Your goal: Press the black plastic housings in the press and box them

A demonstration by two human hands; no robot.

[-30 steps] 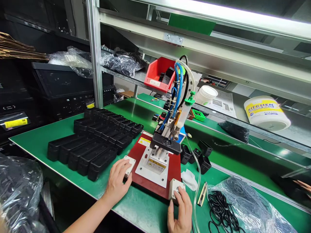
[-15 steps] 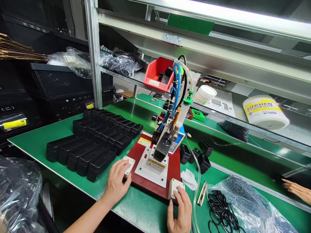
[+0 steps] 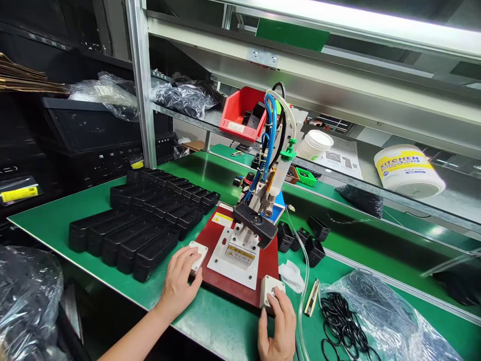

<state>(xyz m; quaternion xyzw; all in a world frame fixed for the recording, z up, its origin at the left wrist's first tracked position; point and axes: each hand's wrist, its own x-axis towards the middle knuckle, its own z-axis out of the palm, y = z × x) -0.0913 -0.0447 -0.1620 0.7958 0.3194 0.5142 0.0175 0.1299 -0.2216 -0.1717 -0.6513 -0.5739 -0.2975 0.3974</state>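
Note:
My left hand (image 3: 181,277) rests with its fingers spread on a white button box (image 3: 197,256) at the left front corner of a red base plate (image 3: 211,240). On a matching button box (image 3: 269,290) at the right front corner lies my right hand (image 3: 278,321), fingers apart and one fingertip on the button. Neither hand grips anything. Between them stands a small machine with a syringe (image 3: 278,176) that has a green cap. A black oblong housing (image 3: 259,221) with a round opening sits crosswise on its fixture, under the syringe tip.
Rows of black housings (image 3: 150,245) cover the table's left. Right of the machine are small black boxes (image 3: 314,250), a white cloth (image 3: 291,276), a utility knife (image 3: 311,298) and black rubber rings (image 3: 343,321) by a plastic bag. A red bin (image 3: 240,113) and a wipes tub (image 3: 408,170) stand on the shelf.
The black housing on the fixture has turned from roughly lengthwise to crosswise. My hands stay on the button boxes. Another person's hand at the far right has left the view.

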